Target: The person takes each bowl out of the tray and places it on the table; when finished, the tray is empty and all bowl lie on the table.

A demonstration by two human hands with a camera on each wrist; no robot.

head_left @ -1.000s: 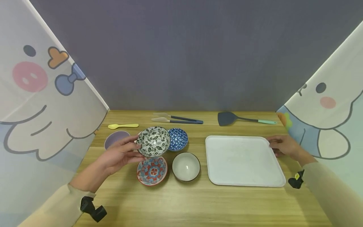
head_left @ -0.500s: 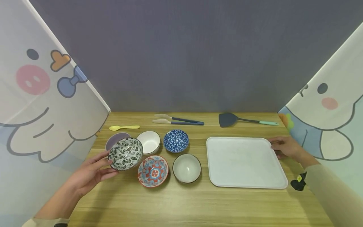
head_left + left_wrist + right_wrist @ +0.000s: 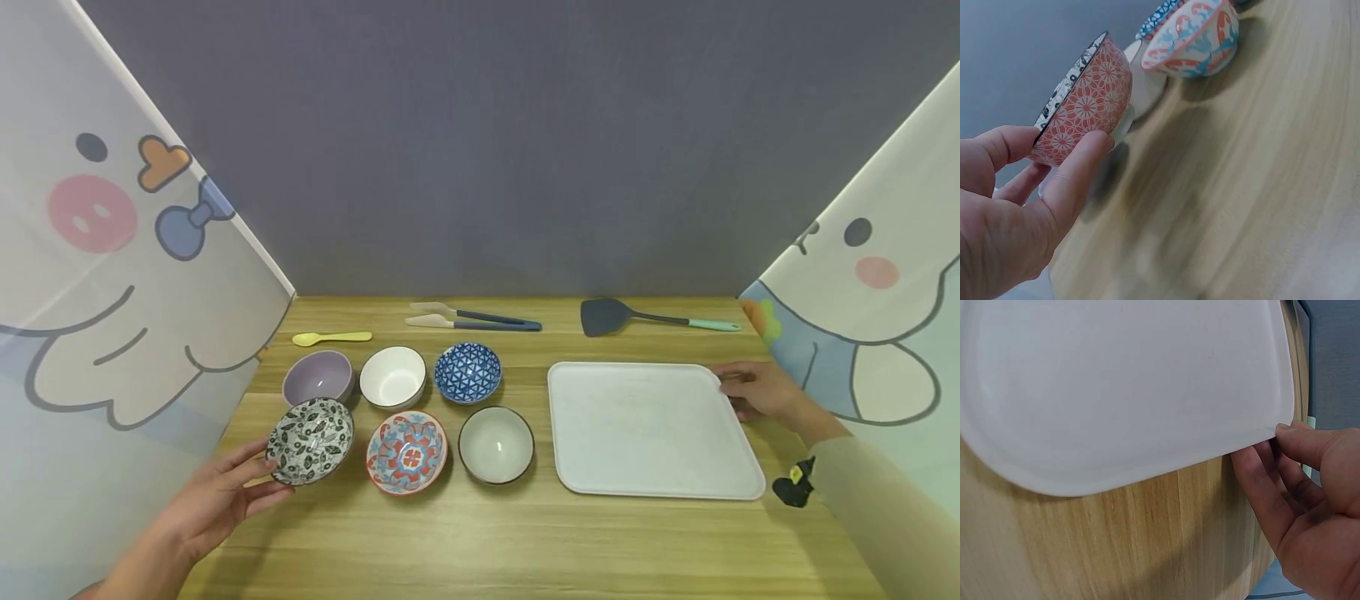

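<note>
My left hand (image 3: 225,492) pinches a bowl (image 3: 311,442) by its left side, at the front left of the table. Black leaves and flowers pattern its white inside; the left wrist view shows its outside (image 3: 1088,103) in red with pale flowers, held tilted above the wood. Just right of it stands a red-and-blue flowered bowl (image 3: 407,452), and behind it a purple bowl (image 3: 318,377). At the right, my right hand (image 3: 761,392) grips the right edge of a white tray (image 3: 652,429), thumb on the rim and fingers at its underside, as the right wrist view shows.
A white bowl (image 3: 393,377), a blue triangle-patterned bowl (image 3: 467,372) and a dark-rimmed pale bowl (image 3: 496,445) stand mid-table. Along the back lie a yellow spoon (image 3: 332,338), tongs (image 3: 480,321) and a spatula (image 3: 607,317). A grey wall (image 3: 510,150) rises behind.
My left hand has carried the black-and-white patterned bowl leftward and toward me, from over the white bowl to in front of the purple one. My right hand keeps its grip on the tray.
</note>
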